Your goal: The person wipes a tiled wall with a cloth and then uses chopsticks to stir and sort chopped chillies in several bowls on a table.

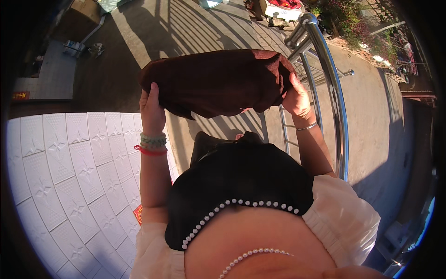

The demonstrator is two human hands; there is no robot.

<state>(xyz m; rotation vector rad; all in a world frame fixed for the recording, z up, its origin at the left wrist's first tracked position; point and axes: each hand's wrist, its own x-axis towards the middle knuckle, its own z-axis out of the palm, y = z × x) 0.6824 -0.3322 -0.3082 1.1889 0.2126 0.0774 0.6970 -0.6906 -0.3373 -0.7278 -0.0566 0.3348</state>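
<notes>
A dark brown cloth (pixel 218 83), folded or bunched into a wide bundle, is held up in front of me between both hands. My left hand (pixel 152 108) grips its left end, thumb on the near side and the other fingers mostly hidden behind the fabric. At the right end my right hand (pixel 297 96) is closed on it, thumb uppermost, where the cloth creases in the sunlight. The lower edge of the cloth hangs loosely and unevenly. Whether it is a garment or a plain piece of fabric, I cannot tell.
A shiny metal railing (pixel 331 88) runs close beside my right arm. To my left is a white patterned tile wall (pixel 69 172). A cardboard box (pixel 76 18) stands far left, a white box with red things (pixel 283 10) far right, near plants (pixel 357 28).
</notes>
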